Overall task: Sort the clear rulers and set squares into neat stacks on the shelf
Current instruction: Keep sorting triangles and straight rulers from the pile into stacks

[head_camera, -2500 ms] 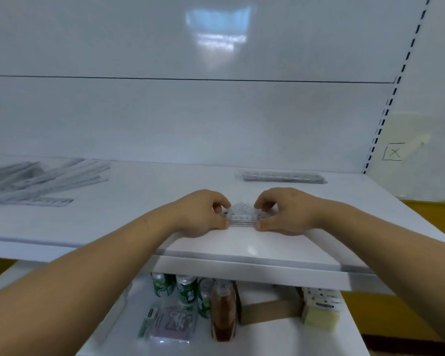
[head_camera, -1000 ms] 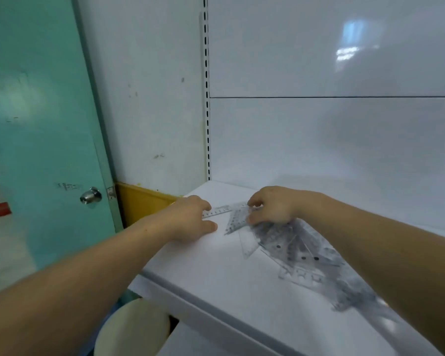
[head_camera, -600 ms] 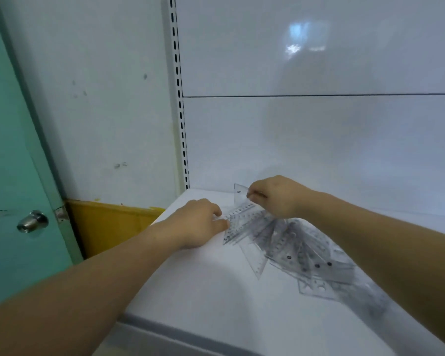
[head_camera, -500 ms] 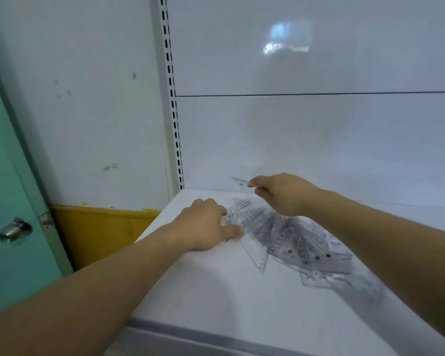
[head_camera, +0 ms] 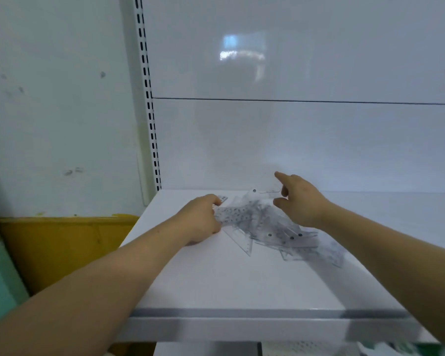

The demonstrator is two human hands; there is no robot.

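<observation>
Item one: the pile of clear rulers and set squares [head_camera: 272, 227] lies loose and unsorted on the white shelf [head_camera: 242, 283], toward its back left corner. The pieces overlap at mixed angles and fan out to the right. Dark hanging holes show through several pieces. Printed scale marks are visible, but they are too blurred to read, and no brand or label can be made out.

Item two: the left hand [head_camera: 202, 218] rests on the left end of the pile, fingers bent down over the pieces. The back of the hand hides the fingertips, so I cannot tell whether it grips or only presses.

Item three: the right hand [head_camera: 299, 200] is raised just above the pile. It pinches one clear set square [head_camera: 265, 187] between its outstretched forefinger and thumb. That piece is lifted clear of the rest and tilted up.

Item four: a slotted upright [head_camera: 149, 104] stands at the shelf's left rear corner, beside the glossy white back panel [head_camera: 319, 140]. A yellow band [head_camera: 62, 242] runs along the wall, left of the shelf.
</observation>
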